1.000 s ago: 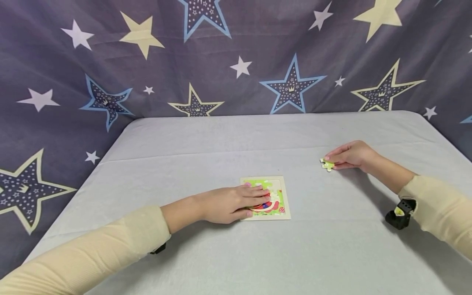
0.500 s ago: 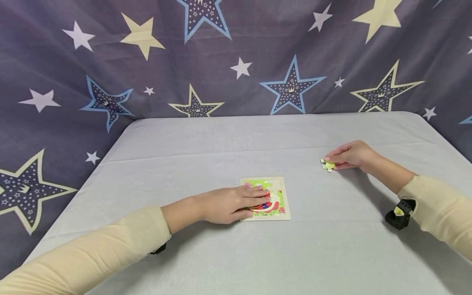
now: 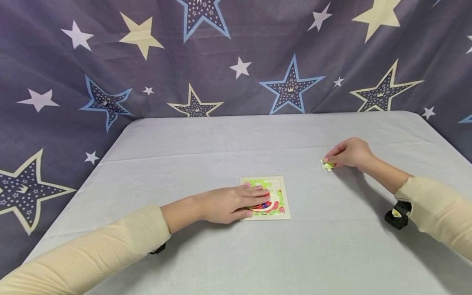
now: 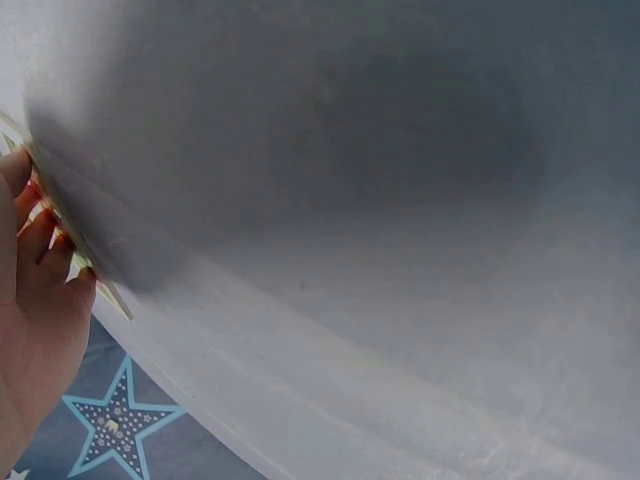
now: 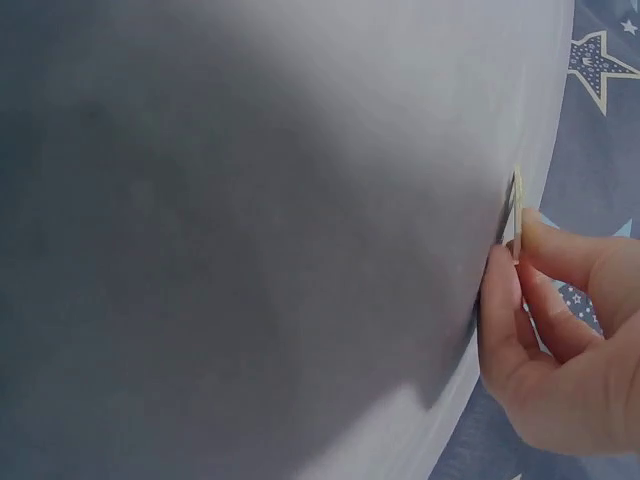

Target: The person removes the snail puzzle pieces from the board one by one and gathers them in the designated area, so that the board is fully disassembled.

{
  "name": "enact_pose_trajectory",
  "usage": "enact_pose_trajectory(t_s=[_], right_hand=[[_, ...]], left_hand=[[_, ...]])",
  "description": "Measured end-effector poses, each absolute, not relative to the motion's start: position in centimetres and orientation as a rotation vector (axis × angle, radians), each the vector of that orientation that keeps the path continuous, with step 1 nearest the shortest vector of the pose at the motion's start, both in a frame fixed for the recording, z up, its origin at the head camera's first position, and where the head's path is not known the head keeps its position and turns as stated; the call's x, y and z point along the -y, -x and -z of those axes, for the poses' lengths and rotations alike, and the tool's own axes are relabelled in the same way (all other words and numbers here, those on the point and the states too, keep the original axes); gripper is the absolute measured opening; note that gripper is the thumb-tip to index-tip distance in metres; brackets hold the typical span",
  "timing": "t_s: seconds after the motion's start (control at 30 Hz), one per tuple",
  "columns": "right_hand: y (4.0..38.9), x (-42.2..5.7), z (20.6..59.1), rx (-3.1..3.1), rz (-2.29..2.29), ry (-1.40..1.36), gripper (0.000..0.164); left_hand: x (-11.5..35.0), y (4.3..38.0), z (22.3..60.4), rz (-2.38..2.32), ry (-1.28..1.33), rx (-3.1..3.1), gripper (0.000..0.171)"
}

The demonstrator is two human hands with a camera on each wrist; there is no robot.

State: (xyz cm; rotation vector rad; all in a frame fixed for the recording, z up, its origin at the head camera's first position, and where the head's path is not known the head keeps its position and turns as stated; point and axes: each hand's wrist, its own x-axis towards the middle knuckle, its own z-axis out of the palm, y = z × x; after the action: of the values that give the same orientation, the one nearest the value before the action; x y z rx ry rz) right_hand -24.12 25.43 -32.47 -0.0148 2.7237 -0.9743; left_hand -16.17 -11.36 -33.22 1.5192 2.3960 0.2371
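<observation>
Puzzle board (image 3: 271,218), one, plus one loose piece (image 3: 327,166)

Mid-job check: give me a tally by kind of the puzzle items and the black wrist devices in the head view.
Puzzle board: 1, under the left hand
Loose puzzle piece: 1, held in the right hand
Black wrist devices: 2, one at each wrist
Total: 4
</observation>
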Motion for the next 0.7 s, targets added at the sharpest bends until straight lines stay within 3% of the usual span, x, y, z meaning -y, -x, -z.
enact_pose_trajectory(t_s=[0.37,0.7], right_hand=[[24.1,-24.4,31.4,-2.932,0.726,0.18,0.034],[22.5,-19.1,30.8,-2.887,0.832,0.381,0.026]], left_hand=[[11.4,16.1,33.1,-0.241,-1.504,-2.397,0.05],[11.4,16.1,33.0,-0.246,-1.514,-2.394,0.05]])
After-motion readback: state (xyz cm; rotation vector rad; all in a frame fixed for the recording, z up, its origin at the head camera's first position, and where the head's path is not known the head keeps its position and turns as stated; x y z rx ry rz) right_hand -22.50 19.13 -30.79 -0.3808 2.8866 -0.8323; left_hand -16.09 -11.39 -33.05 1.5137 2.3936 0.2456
